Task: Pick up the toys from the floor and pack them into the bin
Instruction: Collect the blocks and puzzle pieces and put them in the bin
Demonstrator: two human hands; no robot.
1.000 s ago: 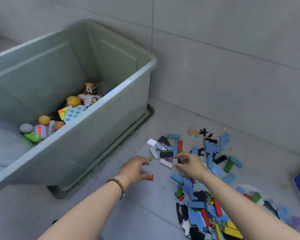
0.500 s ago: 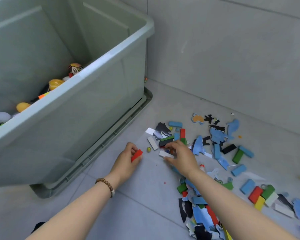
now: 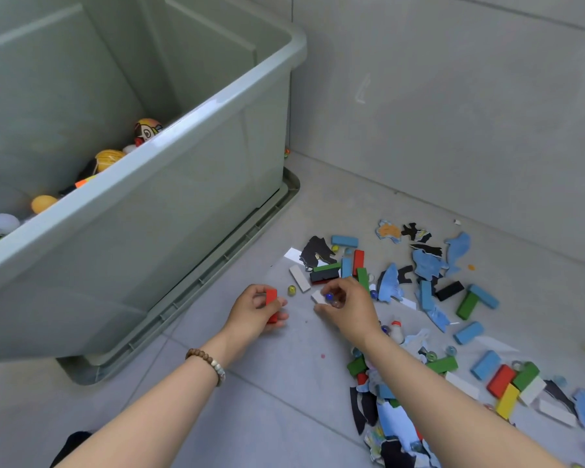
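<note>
Balls (image 3: 108, 159) and a painted toy head (image 3: 147, 130) sit inside our green bin (image 3: 183, 184), low against its near wall. Just right of the bin's base, our left hand (image 3: 255, 310) grips a red block (image 3: 271, 297). Farther from the bin, our right hand (image 3: 348, 307) pinches a blue marble (image 3: 329, 296) over scattered blocks (image 3: 344, 240) and puzzle pieces (image 3: 428, 263).

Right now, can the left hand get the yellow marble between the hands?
Probably yes: the marble lies on bare floor right beside the left hand, nothing between them, though that hand holds a red block.
</note>
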